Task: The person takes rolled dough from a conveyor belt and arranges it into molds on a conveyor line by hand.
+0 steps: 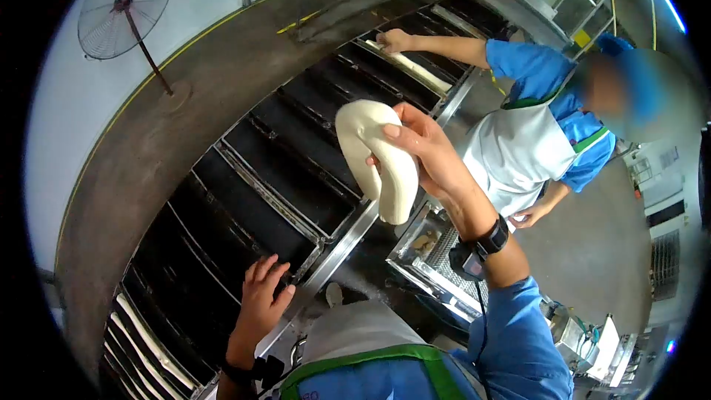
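A thick strip of pale dough (401,178) hangs folded over the fingers of my right hand (426,144), which grips it near the fold. The dough is raised above the near side of the dark baking pans (292,152), its two ends drooping. My left hand (261,292) is open, fingers spread, above the edge of a pan and holding nothing. Long dough strips (152,341) lie in the pans at the lower left. Whether my left fingertips touch the pan edge I cannot tell.
Across from me a co-worker in a white apron (511,155) reaches over the pans to a dough strip (411,68). A metal machine (444,252) with a textured belt stands at right. A fan (126,4) stands by the wall. A metal rail (344,241) edges the pans.
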A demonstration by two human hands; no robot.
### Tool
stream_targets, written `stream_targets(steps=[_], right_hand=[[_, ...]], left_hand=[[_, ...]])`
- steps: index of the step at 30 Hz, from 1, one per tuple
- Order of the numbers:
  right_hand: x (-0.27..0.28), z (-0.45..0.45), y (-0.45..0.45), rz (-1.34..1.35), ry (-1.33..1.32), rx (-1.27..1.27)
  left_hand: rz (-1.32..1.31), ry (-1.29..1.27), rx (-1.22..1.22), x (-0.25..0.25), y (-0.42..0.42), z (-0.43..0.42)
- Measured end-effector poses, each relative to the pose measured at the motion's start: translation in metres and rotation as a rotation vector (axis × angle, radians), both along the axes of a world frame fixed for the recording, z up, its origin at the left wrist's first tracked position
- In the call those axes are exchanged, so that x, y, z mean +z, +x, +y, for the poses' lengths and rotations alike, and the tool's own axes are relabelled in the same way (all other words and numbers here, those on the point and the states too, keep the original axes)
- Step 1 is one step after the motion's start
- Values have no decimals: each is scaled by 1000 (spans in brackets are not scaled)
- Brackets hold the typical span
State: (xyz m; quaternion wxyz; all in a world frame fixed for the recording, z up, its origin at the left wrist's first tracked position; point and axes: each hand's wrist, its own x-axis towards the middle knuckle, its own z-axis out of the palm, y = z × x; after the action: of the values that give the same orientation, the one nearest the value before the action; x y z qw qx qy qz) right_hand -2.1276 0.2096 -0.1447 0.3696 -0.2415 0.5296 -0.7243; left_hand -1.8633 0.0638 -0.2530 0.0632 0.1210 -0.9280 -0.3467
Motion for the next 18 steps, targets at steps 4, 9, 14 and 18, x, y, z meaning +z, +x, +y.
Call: stream_targets(steps=[4, 9, 14, 18], right_hand=[[1, 26, 7, -4, -9, -116], [-2, 64, 16, -45, -23, -169], [1, 92, 29, -38, -32, -239], [3, 85, 31, 15, -44, -203]], left_hand=[[-22, 34, -26, -3, 3, -7], [-132, 54, -49, -7, -1, -10], [-184, 35, -99, -9, -15, -3], [-114, 17, -130, -12, -15, -2]])
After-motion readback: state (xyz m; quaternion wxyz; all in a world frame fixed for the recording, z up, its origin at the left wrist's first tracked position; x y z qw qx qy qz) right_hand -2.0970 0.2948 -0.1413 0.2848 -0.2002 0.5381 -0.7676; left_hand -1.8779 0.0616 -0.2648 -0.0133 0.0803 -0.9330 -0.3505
